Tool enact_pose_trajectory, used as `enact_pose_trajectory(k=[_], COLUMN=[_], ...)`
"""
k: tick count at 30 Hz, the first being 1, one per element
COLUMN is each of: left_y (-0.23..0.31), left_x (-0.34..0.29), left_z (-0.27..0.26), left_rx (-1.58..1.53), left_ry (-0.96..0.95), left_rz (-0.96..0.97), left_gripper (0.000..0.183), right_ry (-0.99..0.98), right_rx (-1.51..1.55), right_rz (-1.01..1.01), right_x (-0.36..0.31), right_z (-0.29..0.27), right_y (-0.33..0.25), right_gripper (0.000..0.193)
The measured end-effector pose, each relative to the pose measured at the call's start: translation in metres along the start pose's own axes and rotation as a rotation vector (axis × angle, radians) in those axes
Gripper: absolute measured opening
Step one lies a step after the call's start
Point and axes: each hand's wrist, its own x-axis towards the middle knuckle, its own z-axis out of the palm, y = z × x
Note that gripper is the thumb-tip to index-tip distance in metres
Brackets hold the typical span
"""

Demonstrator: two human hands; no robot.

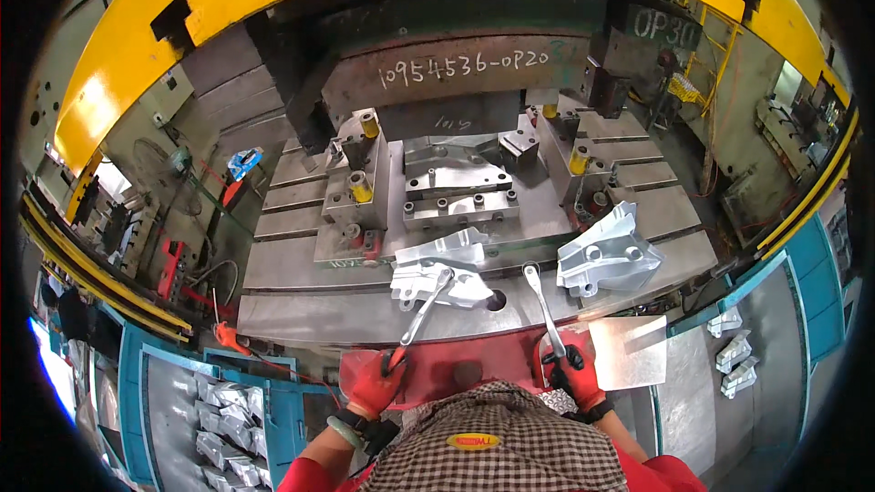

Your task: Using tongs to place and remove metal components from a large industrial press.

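My left hand (pixel 377 383), in an orange-red glove, is closed round the end of a long wrench-like metal tool (pixel 423 317) with a rounded head. The tool's head lies over a bent, silvery stamped metal part (pixel 437 264) near the press bed's front edge; whether it touches cannot be told. In my right hand (pixel 578 381), gloved in red and black, is a second wrench-like tool (pixel 545 308), its round head pointing away from me. Another stamped metal part (pixel 611 255), with two raised round forms, rests on the bed to the right of this tool.
Beyond the parts stands the lower die (pixel 460 210) between yellow-topped guide posts (pixel 361 188), under the raised upper die block (pixel 447 73). A yellow press frame (pixel 118 64) arches overhead. Teal-edged bins hold stamped parts at left (pixel 228 428) and right (pixel 735 355). A pale sheet (pixel 631 353) lies beside my right hand.
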Motion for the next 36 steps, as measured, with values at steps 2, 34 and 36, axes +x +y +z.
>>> enact_pose_trajectory(k=[2,34,36], left_y=[-0.011,-0.017,-0.04], left_x=[-0.006,-0.02,-0.024], left_z=[0.006,0.005,0.014], left_rx=[0.057,-0.641,-0.776], left_ry=[0.024,0.058,0.051], left_rz=[0.037,-0.211,-0.278], left_gripper=[0.027,0.018,0.018], right_ry=[-0.02,0.027,-0.067], right_rx=[0.061,0.286,0.337], right_rz=[0.048,0.092,0.147], right_x=[-0.006,-0.016,0.008], right_z=[0.006,-0.028,-0.006], right_y=[-0.028,-0.075,-0.086], right_gripper=[0.014,0.042,0.041])
